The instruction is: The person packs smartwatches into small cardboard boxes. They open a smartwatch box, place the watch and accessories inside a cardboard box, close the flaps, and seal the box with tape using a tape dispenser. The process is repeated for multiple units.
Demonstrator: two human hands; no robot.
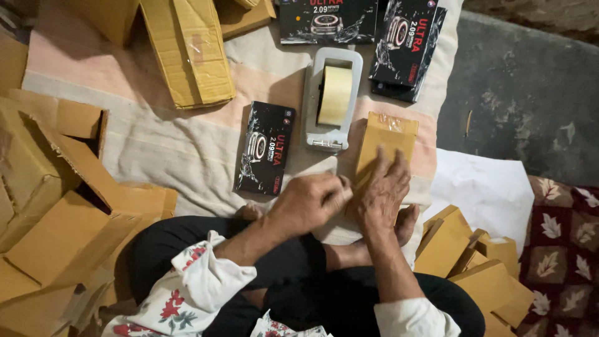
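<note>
A small brown cardboard box (388, 138) lies on the striped cloth in front of my crossed legs, its far end sealed with clear tape. My right hand (384, 190) presses flat on its near end, fingers spread. My left hand (310, 201) is curled beside it, fingertips pinched at the box's near left edge; what they pinch is hidden. A white tape dispenser (331, 100) with a tan roll stands just beyond the hands. A black product box (264, 147) lies to the left of the dispenser.
Two more black boxes (329, 20) (405, 47) lie at the top. Flat and opened brown cartons (187, 50) (56, 206) pile at the left. Several small brown boxes (480, 262) stack at the right beside a white sheet (486, 187) and a leaf-patterned rug (561, 249).
</note>
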